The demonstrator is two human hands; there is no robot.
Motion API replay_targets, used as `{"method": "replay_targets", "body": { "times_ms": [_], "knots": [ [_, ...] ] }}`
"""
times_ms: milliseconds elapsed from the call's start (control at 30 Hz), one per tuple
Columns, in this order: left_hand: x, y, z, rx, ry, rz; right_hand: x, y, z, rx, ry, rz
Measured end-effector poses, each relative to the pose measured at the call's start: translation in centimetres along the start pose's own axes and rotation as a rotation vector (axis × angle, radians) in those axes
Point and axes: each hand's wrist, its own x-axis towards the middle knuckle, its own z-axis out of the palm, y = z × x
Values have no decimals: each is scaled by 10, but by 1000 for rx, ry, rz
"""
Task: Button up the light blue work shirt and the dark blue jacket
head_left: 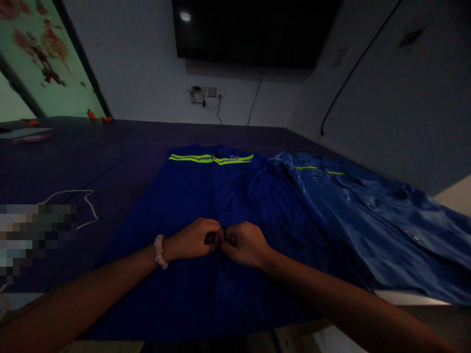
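Note:
A dark blue work jacket with yellow-green reflective strips across its chest lies spread in front of me, collar end away. Over its front placket, near the middle, both hands meet with curled fingers. My left hand, with a pale scrunchie at the wrist, is closed in a pinch on the jacket's front edge. Fingertips touching it, my right hand is closed on the same edge from the other side. Whether a button sits between the fingers is hidden by them and the dim light.
A lighter blue garment with thin yellow-green strips lies at the right, touching the jacket. On the dark surface at left is a white cable beside a blurred-out item. A wall screen and sockets are behind.

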Motion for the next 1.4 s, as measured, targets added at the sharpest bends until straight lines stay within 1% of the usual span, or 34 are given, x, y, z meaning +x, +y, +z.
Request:
{"method": "replay_targets", "body": {
  "times_ms": [67, 167, 300, 500, 600, 700, 833, 1067, 1133, 1300, 1400],
  "knots": [
    [-1, -1, -1, 11, -3, -15, 1, 4, -1, 93, -23, -6],
    [-2, -2, -3, 34, 3, -43, 4, 12, -2, 303, -81, -3],
    [-2, -2, -5, 57, -6, -33, 8, 19, -2, 551, -140, 4],
    [-2, 1, -5, 6, 13, -87, 9, 22, -5, 754, -223, 83],
    [-3, 2, -6, -74, 43, -131, 9, 21, -8, 817, -270, 129],
    [-3, 3, -6, -129, 84, -175, 10, 20, -11, 878, -279, 171],
    [-3, 3, -6, -195, 88, -212, 12, 20, -13, 934, -305, 233],
    [-3, 0, -2, -207, 103, -226, 14, 23, -14, 988, -324, 279],
    [-4, 2, -2, -177, 116, -211, 13, 23, -14, 995, -320, 261],
    [-5, 7, -3, -37, 164, -88, 12, 24, -14, 1002, -329, 221],
    [-5, 9, -4, 28, 191, -50, 12, 23, -15, 994, -332, 221]
  ]
}}
